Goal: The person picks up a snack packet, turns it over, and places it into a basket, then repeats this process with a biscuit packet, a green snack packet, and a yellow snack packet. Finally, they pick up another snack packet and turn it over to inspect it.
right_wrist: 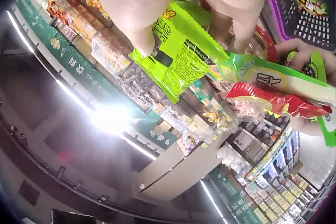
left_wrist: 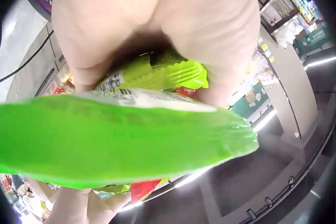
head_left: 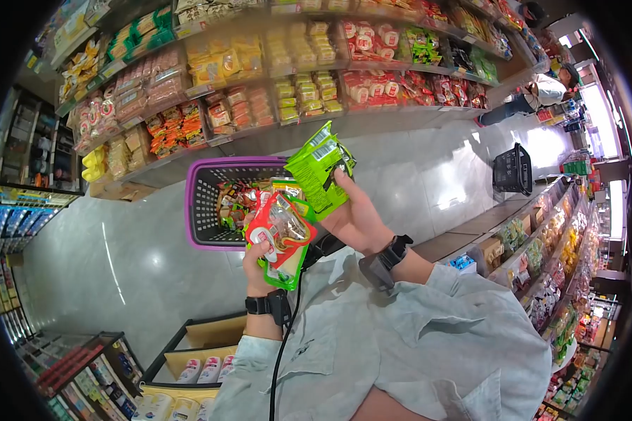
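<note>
Left hand (head_left: pixel 258 268): curled round a red plastic packet with a clear window (head_left: pixel 291 223) and a green-edged flat packet (head_left: pixel 285 272), the thumb lying over the red one
Right hand (head_left: pixel 354 214): grips a bright green crinkle-edged packet (head_left: pixel 321 168), thumb on its printed face; in the right wrist view that face shows dark lettering
Held packets: in front of the body, close together, near the right end of the purple-rimmed basket; whether the bright green one touches the others is hard to tell
Purple-rimmed basket (head_left: pixel 189 203): dark, perforated plastic, with small mixed packets (head_left: pixel 233 210) inside
Wrists: a black strapped device (head_left: pixel 268 305) on the left, another black strapped device (head_left: pixel 383 265) on the right
Clothing: loose pale blue-grey shirt (head_left: pixel 414 330), a thin black cable (head_left: pixel 283 358) running down its front
Snack shelves (head_left: pixel 249 132): curved rows of red, yellow, orange and green packets beyond the basket
Floor (head_left: pixel 70 266): glossy grey, light streaks reflected in it
Black basket (head_left: pixel 512 170): on the floor towards the right of the head view
Farther off: a person in a white top (head_left: pixel 549 91), beside the shelving
</note>
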Tool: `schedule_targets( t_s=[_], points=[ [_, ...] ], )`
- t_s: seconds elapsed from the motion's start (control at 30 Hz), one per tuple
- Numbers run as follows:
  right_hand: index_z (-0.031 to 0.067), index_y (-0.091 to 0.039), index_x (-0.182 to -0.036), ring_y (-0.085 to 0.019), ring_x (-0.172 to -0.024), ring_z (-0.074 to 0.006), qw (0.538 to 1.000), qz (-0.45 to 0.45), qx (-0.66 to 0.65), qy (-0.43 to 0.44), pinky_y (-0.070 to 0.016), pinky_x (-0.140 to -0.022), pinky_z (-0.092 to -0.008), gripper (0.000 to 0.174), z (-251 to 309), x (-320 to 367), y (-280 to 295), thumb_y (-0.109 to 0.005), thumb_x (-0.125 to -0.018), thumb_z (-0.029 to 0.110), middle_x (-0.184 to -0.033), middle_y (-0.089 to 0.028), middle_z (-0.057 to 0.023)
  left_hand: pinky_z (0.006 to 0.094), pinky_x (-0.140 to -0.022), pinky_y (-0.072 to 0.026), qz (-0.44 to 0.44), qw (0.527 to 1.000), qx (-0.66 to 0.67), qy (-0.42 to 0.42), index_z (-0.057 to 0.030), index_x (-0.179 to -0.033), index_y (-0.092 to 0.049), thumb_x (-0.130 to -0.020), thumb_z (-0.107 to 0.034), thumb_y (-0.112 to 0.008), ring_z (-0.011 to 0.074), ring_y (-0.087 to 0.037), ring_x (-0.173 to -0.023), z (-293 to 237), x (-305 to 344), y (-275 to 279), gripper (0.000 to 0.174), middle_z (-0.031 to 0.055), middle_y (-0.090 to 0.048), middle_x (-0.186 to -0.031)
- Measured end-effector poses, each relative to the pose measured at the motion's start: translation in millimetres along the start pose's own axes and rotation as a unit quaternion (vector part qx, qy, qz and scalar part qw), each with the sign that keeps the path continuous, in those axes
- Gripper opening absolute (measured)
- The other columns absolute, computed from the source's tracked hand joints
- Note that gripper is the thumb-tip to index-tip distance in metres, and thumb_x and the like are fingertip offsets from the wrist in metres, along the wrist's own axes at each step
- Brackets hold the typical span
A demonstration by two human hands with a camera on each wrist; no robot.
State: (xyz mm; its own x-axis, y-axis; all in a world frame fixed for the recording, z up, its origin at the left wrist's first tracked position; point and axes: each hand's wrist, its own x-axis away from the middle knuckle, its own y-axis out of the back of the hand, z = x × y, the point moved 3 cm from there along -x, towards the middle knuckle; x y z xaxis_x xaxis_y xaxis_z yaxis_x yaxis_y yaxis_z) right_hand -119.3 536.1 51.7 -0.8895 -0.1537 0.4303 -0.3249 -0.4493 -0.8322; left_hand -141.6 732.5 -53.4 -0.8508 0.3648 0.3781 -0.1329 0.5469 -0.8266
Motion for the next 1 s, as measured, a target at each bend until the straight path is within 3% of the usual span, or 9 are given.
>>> schedule_targets(
  t_s=[0.27, 0.5, 0.63, 0.93, 0.97, 1.0],
  points=[
    [0.0121, -0.042, -0.149, -0.052, -0.134, -0.0236, 0.996, 0.030, 0.042, -0.078, -0.0401, -0.113, -0.0449, 0.055, 23.7, 11.6, 31.0, -0.048, -0.105, 0.046, -0.149, -0.052, -0.0075, 0.0450, -0.109, -0.0455, -0.008, 0.998, -0.017, -0.053, -0.0129, -0.147, -0.041, -0.079, -0.013, -0.064, 0.0292, -0.055, -0.128, 20.4, 6.8, -52.8, 0.072, 0.0121, -0.054, -0.141],
    [0.0122, -0.045, -0.147, -0.052, -0.134, -0.0236, 0.987, 0.095, -0.028, -0.126, -0.0382, -0.114, -0.0433, 0.053, 94.6, 34.9, 66.7, -0.051, -0.105, 0.043, -0.147, -0.053, -0.0062, 0.0456, -0.112, -0.0401, -0.047, 0.992, -0.070, -0.096, -0.0120, -0.153, -0.036, -0.080, -0.020, -0.063, 0.0303, -0.051, -0.132, 88.1, 4.7, -95.5, 0.077, 0.0120, -0.049, -0.148],
    [0.0118, -0.050, -0.143, -0.061, -0.124, -0.0209, 0.984, 0.101, -0.040, -0.141, -0.0463, -0.107, -0.0407, 0.049, 142.2, 49.6, 94.9, -0.056, -0.103, 0.039, -0.139, -0.060, -0.0045, 0.0469, -0.108, -0.0441, -0.086, 0.986, -0.081, -0.121, -0.0121, -0.153, -0.035, -0.080, -0.024, -0.063, 0.0311, -0.053, -0.128, 130.2, 0.5, -123.8, 0.079, 0.0128, -0.050, -0.145],
    [0.0089, -0.052, -0.139, -0.061, -0.124, -0.0195, 0.992, 0.109, -0.002, -0.059, -0.0470, -0.106, -0.0398, 0.042, 247.9, 86.8, 134.5, -0.058, -0.103, 0.029, -0.135, -0.063, -0.0046, 0.0426, -0.098, -0.0518, -0.084, 0.985, -0.099, -0.117, -0.0071, -0.147, -0.042, -0.078, -0.029, -0.066, 0.0280, -0.062, -0.114, 198.4, -31.7, -194.7, 0.076, 0.0128, -0.059, -0.132],
    [0.0085, -0.052, -0.139, -0.060, -0.124, -0.0202, 0.993, 0.104, 0.003, -0.050, -0.0461, -0.107, -0.0406, 0.042, 257.6, 90.6, 138.7, -0.057, -0.103, 0.029, -0.136, -0.062, -0.0051, 0.0411, -0.096, -0.0529, -0.061, 0.990, -0.094, -0.086, -0.0030, -0.142, -0.045, -0.077, -0.028, -0.066, 0.0283, -0.064, -0.110, 203.6, -40.2, -178.8, 0.073, 0.0139, -0.062, -0.127],
    [0.0083, -0.052, -0.139, -0.060, -0.124, -0.0205, 0.994, 0.106, 0.003, -0.035, -0.0463, -0.107, -0.0406, 0.042, 266.2, 94.2, 142.4, -0.057, -0.103, 0.028, -0.136, -0.062, -0.0054, 0.0424, -0.099, -0.0514, -0.041, 0.993, -0.088, -0.064, -0.0061, -0.145, -0.043, -0.078, -0.026, -0.065, 0.0286, -0.062, -0.114, 208.8, -48.5, -169.8, 0.073, 0.0134, -0.060, -0.131]
  ],
)
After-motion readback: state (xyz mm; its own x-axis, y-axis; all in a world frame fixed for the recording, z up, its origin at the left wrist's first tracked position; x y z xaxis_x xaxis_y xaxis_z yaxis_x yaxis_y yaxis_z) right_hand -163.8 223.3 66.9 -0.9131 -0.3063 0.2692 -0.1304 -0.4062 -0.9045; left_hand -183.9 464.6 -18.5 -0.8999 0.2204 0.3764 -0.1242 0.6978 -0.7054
